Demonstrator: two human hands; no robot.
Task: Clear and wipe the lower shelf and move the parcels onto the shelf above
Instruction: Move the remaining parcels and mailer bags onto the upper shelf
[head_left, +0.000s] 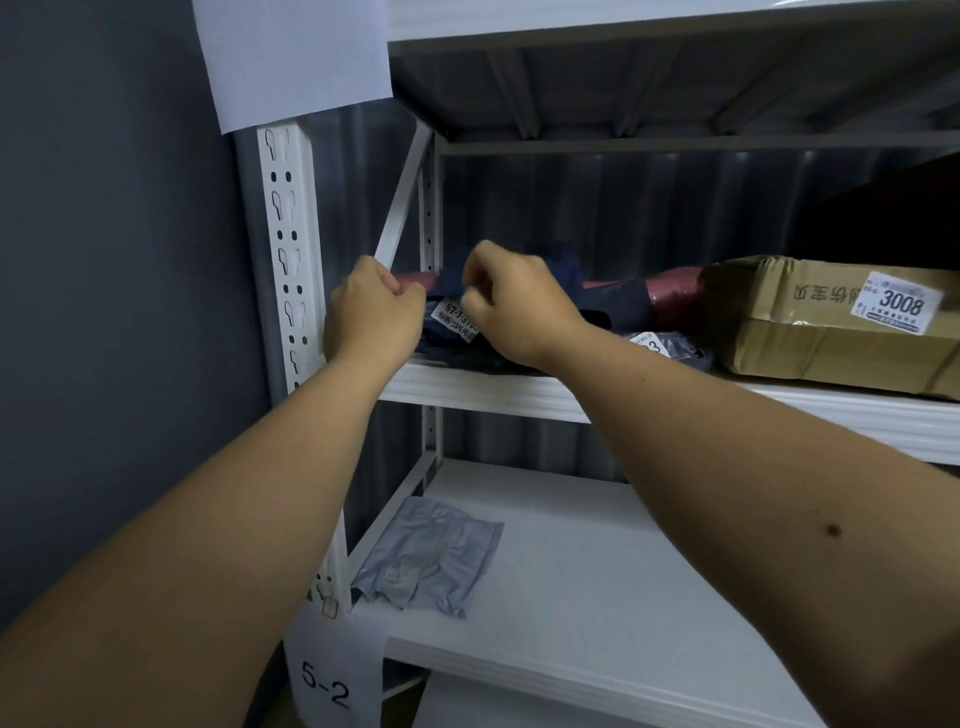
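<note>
Head view, and both hands are up at the upper shelf (493, 395). The left hand (371, 312) has its fingers curled at the left edge of a dark blue parcel (597, 291); the right hand (511, 306) pinches the same parcel's top, just above its white label (457, 323). That parcel lies on the shelf's left end, on top of a red parcel (672, 293) behind it. A grey bag (670, 345) sits beside it, then a taped cardboard box (831, 327) marked 3008. Down on the lower shelf (597, 597), one grey poly mailer (428, 556) lies flat at the left edge.
</note>
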